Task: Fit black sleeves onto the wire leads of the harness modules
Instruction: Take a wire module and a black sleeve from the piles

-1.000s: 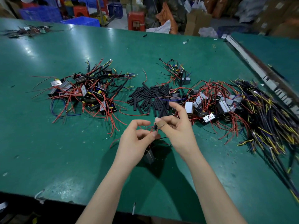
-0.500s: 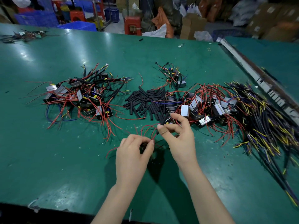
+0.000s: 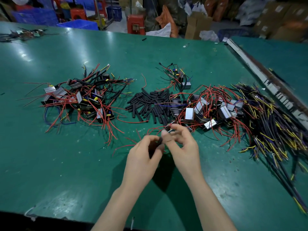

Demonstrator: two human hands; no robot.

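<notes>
Green tabletop: smooth, glossy matting with scuffs and pale glare patches.
Left hand: fingers curled, its grip closed on a short black sleeve, a matte tube; part of it hid behind the fingers.
Right hand: blurred; thumb and forefinger pinched together on thin red wire leads looping out toward the far side, just beside the left hand.
Held module: dark, mostly hidden under the left palm; I could not tell its shape.
Loose sleeves: heap of short, dull black tubes, mid-tabletop, beyond the hands.
Left pile: boxy modules with ribbed silvery metal faces, tangled in red wires and longer black tubing.
Right pile: similar metal-faced blocks with bare red leads, touching the sleeve heap.
Small cluster: a few modules farther back.
Cable bundle: dark cords with yellow strands, far right.
Background: blue crates and cardboard boxes beyond the tabletop's far edge.
</notes>
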